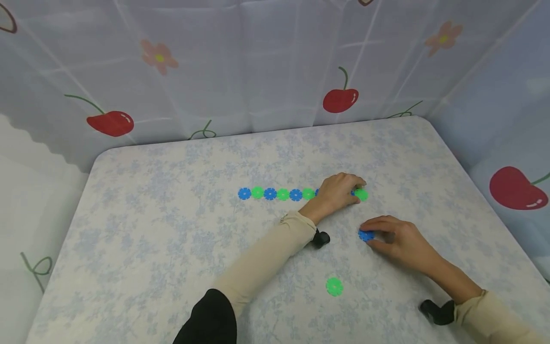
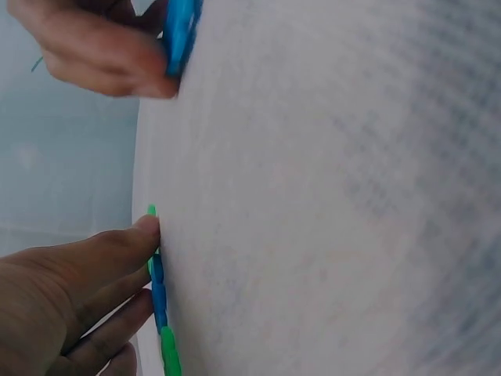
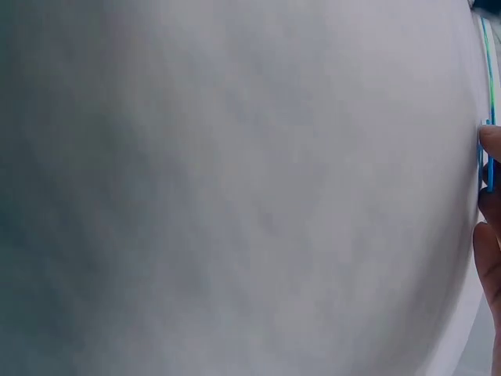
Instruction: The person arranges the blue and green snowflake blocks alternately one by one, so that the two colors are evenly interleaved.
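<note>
A row of alternating blue and green notched plastic discs [image 1: 282, 194] lies across the table, partly covered by my left hand [image 1: 339, 193]. The thumb and fingers of that hand grip the row around its right end, where a green disc [image 1: 362, 194] shows. Nearer to me and a little to the right, my right hand [image 1: 401, 241] pinches a blue notched disc [image 1: 366, 235] between thumb and fingers. In the left wrist view this blue disc [image 2: 182, 35] is edge-on, apart from the row. Only the fingers [image 3: 487, 258] of my right hand show at the right wrist view's edge.
One loose green disc [image 1: 334, 286] lies on the table nearer to me, between my forearms. The table [image 1: 150, 215] has a pale blue floral cover. A curtain [image 1: 258, 71] with cherries and flowers hangs along its back edge and continues on the right.
</note>
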Tool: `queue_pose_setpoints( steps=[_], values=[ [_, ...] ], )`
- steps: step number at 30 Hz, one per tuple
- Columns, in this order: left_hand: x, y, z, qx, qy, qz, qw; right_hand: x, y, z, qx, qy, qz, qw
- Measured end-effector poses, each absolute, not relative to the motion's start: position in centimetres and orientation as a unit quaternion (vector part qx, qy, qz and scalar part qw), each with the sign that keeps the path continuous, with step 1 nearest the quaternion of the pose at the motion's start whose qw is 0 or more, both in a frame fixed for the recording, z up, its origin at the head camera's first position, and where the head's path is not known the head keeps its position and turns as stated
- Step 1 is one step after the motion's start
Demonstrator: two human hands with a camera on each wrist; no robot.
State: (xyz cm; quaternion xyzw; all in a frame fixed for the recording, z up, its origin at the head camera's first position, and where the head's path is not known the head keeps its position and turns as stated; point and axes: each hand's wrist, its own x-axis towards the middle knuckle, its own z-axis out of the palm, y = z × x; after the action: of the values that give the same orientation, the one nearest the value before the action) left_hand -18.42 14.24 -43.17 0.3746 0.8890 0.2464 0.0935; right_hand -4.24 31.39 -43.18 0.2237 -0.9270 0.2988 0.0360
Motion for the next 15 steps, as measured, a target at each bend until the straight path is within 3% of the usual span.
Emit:
queue_pose_setpoints(
  steps=[15],
  values=[
    [-18.7,14.3,-43.1,0.383,0.888,0.233,0.101,-8.4,34.4,-42.6,0.141,-0.943,0.299,0.038]
  ],
)
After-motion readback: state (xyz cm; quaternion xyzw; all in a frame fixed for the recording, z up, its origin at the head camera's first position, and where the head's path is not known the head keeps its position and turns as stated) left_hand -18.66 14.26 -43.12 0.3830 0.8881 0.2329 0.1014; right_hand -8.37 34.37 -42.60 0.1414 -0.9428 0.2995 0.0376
